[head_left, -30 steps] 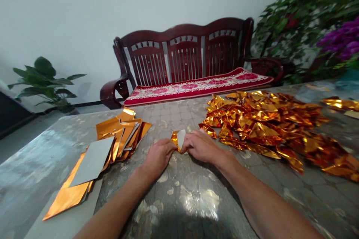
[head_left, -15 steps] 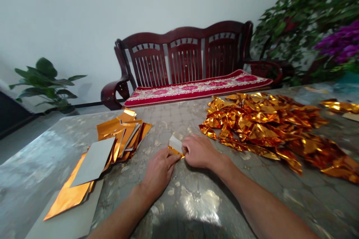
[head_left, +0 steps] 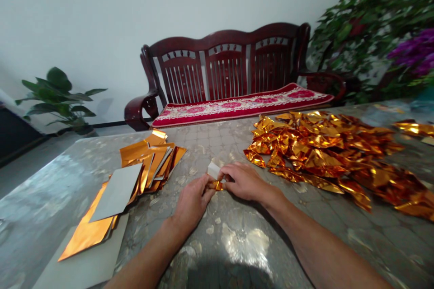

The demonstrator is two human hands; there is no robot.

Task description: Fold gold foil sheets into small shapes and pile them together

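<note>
A small sheet of gold foil paper [head_left: 219, 185] with a pale back lies between my hands near the middle of the table. Its near edge is folded up into a gold strip, while the pale part points away from me. My left hand [head_left: 193, 198] pinches the left end of the fold between thumb and fingers. At the right end, my right hand [head_left: 243, 181] grips the same sheet with thumb and bent fingers. The fingers cover part of the paper.
Flat foil sheets [head_left: 152, 162] are stacked loosely on the left, some pale side up [head_left: 117, 192]. A large heap of folded gold foil pieces [head_left: 315, 144] spreads over the right. Beyond the patterned table [head_left: 217, 137] stands a wooden bench [head_left: 224, 72]. Plants [head_left: 59, 95] flank it.
The near edge of the sheet is folded over further, with less pale paper showing. My right hand has changed from a closed fist-like hold to a thumb-and-finger pinch. The view has shifted slightly.
</note>
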